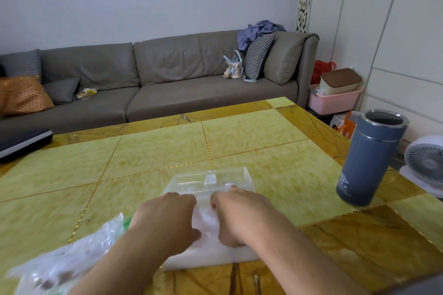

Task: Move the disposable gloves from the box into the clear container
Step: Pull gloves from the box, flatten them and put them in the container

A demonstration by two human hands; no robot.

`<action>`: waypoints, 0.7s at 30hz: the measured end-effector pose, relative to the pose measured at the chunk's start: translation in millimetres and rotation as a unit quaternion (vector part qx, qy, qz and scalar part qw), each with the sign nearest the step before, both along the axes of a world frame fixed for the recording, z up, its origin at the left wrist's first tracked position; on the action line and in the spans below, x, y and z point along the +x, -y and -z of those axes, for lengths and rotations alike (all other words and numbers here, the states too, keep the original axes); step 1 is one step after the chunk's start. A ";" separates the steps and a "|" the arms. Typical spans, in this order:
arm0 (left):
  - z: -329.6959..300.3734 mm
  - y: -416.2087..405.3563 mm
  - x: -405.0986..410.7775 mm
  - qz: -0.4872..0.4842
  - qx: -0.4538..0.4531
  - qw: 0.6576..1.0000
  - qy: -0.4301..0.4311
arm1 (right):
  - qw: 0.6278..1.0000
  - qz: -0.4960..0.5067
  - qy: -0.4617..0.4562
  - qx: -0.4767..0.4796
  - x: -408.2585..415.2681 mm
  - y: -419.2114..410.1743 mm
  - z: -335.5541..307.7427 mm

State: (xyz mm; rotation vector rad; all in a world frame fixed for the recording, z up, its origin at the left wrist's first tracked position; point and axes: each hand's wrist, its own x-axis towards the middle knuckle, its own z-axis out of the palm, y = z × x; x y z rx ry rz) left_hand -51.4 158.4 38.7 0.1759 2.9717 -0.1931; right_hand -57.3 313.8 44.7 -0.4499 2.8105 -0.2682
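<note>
Yellow table (153, 151), hands (196, 218) on gloves (206, 220)

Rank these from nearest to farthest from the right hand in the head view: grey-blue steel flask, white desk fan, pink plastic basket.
From the right hand:
1. Grey-blue steel flask, on the table's right side.
2. White desk fan, off the table's right edge.
3. Pink plastic basket, beyond the table's far right corner, beside the sofa.

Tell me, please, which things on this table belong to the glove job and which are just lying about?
Job:
- clear container
- white stack of gloves under both hands
- left hand, right hand
- crumpled plastic wrapper, probably the gloves' packaging

Lying about:
- grey-blue thermos, lid off
- dark flat device at the table's far left edge
</note>
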 end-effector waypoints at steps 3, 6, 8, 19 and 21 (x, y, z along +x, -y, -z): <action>-4.0 -7.7 -6.5 -0.027 -0.038 0.998 0.037 | 1.000 0.021 -0.018 -0.001 7.1 -1.8 -3.4; -1.9 -15.2 -8.8 -0.050 -0.042 0.995 0.076 | 0.999 0.030 -0.018 0.007 11.6 -0.7 -8.4; 3.4 -17.8 -10.4 -0.053 -0.037 0.994 0.089 | 0.999 0.028 -0.010 0.012 12.0 1.0 -11.0; -4.3 -0.4 -17.1 -0.045 0.035 0.972 0.226 | 0.988 0.023 0.124 0.094 -15.9 11.1 0.8; -5.4 3.2 -15.7 -0.041 0.035 0.973 0.226 | 0.986 0.030 0.136 0.092 -17.3 11.8 3.5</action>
